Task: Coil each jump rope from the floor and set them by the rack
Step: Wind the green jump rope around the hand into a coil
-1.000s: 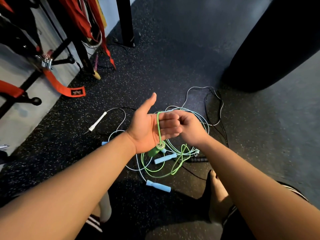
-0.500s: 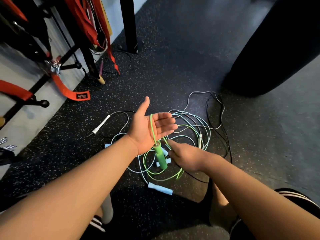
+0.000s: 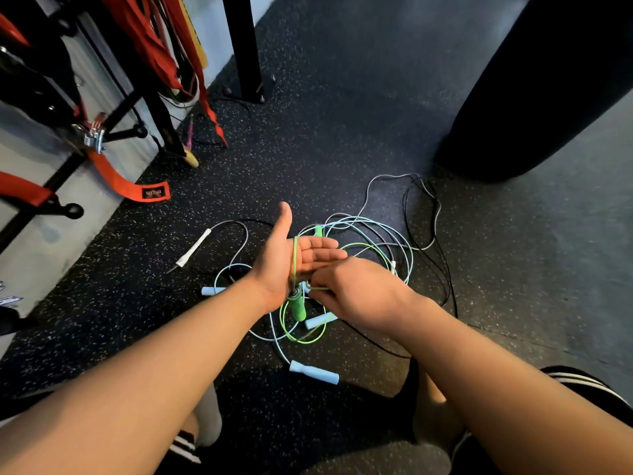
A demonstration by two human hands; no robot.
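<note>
Green jump rope [image 3: 295, 258] is looped over your left hand [image 3: 277, 269], cord running across the palm and its green handle [image 3: 298, 308] hanging just below the heel of that hand; the rest lies tangled on the speckled floor [image 3: 342, 132] with a light blue rope [image 3: 314, 371]. Your left hand is flat, fingers straight and pressed together, thumb stuck up, while your right hand [image 3: 359, 293] has curled fingers pinching the green cord just beside the handle. White handle [image 3: 193, 248] lies near on the left, rack [image 3: 156, 114] with an orange strap [image 3: 126, 181] further left, black bag [image 3: 548, 87] right.
</note>
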